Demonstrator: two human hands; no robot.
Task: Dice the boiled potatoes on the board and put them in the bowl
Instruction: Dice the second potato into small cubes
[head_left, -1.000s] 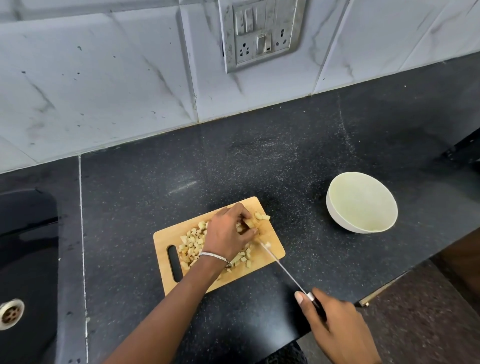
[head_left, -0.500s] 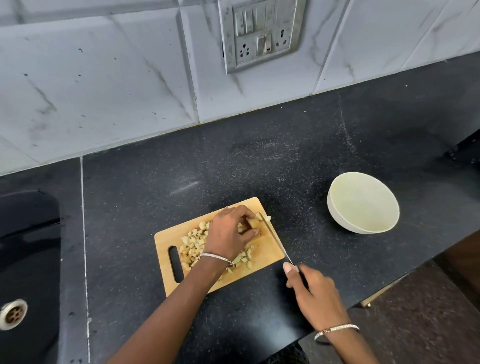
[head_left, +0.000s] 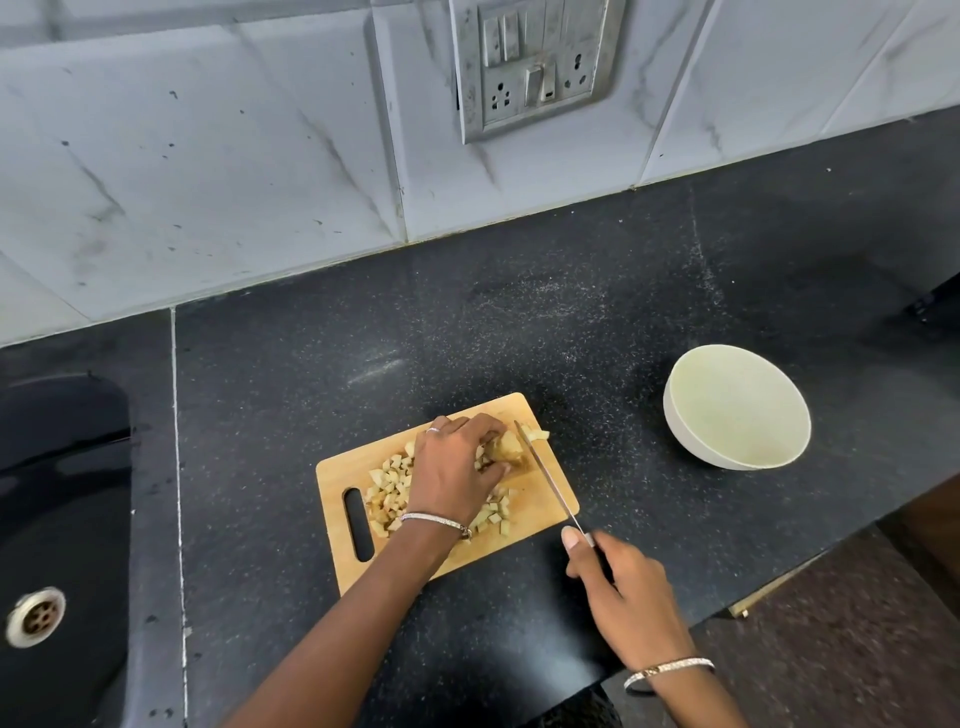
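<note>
Black speckled countertop (head_left: 519, 322), marble-look wall tiles (head_left: 208, 156), switch-and-socket plate (head_left: 535, 65), dark sink (head_left: 57, 519) with metal drain (head_left: 35, 617)

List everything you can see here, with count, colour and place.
countertop: one, speckled black
cutting board: one, light wood, on the countertop
diced potato: many pieces, pale yellow, on the board
potato chunk: one, pale yellow, at the board's far right
knife: one, silver blade, just right of the chunk
bowl: one, white, empty, right of the board
sink: one, black, far left, metal drain
switch panel: one, grey, on the white tiled wall
bangles: two, silver, one per wrist
left hand: one, holds the chunk
right hand: one, grips the knife
</note>
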